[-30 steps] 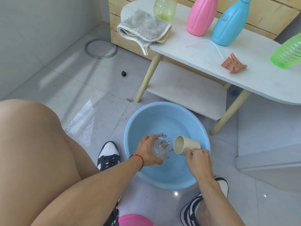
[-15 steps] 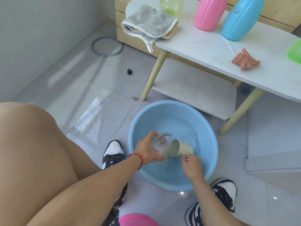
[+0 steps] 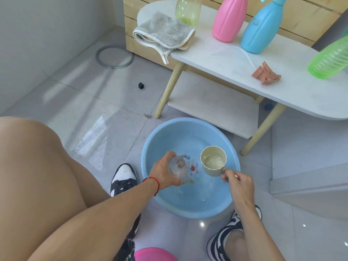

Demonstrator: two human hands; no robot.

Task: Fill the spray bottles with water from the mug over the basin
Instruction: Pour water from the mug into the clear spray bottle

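A clear spray bottle [image 3: 178, 168] with its neck uncapped stands upright over the blue basin [image 3: 224, 202], and my left hand [image 3: 163, 174] grips its body. My right hand [image 3: 237, 180] holds the beige mug [image 3: 213, 163] by its handle, upright and to the right of the bottle, with a little water in its bottom. The basin holds shallow water. On the white table stand a pink bottle [image 3: 229, 17], a blue bottle [image 3: 261, 28], a yellow-green bottle [image 3: 188, 10] and a green bottle [image 3: 330, 59] lying tilted.
A grey cloth [image 3: 163, 33] lies folded at the table's left end. An orange spray head [image 3: 265, 74] with a thin white tube rests on the table [image 3: 222, 59]. A grey ring [image 3: 114, 56] and a small black cube [image 3: 141, 85] lie on the tiled floor. My shoes flank the basin.
The mug was tipped with its mouth at the bottle's neck; it is now upright and moved away to the right. My left hand still holds the bottle.
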